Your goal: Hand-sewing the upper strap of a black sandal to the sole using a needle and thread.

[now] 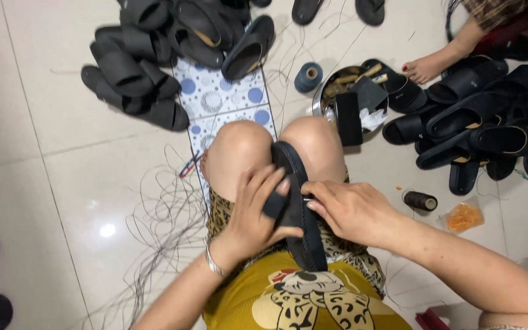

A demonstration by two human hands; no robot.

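- sandal (304, 214): a black slide held on edge between the person's knees (276, 150), toe end pointing away, heel end down over the lap.
- it looks light and rubbery; the sole probably flexes a little but keeps its shape, and the matte surface should not slip in the fingers.
- best hold, judging from this view, is the edge of the sole near the middle, with the knees pinching the far end so it cannot twist.
- left hand (255, 214): fingers curled around the sandal's left side, closed on it; a dark sleeve covers one fingertip.
- right hand (352, 211): fingers drawn narrow together against the sandal's right edge, pinching something thin and pale, likely a needle; too small to tell for sure.
- look: plain black all over, thick rounded rim, no colour showing on it.
- left of the sandal: loose dark thread (160, 226) strewn on the tiles.
- beyond the sandal: a metal bowl (325, 98) of bits, a blue spool (308, 77), and heaps of black sandals (154, 55) on either side.
- right of the sandal: a dark spool (421, 200) and another person's foot (424, 67) farther off.
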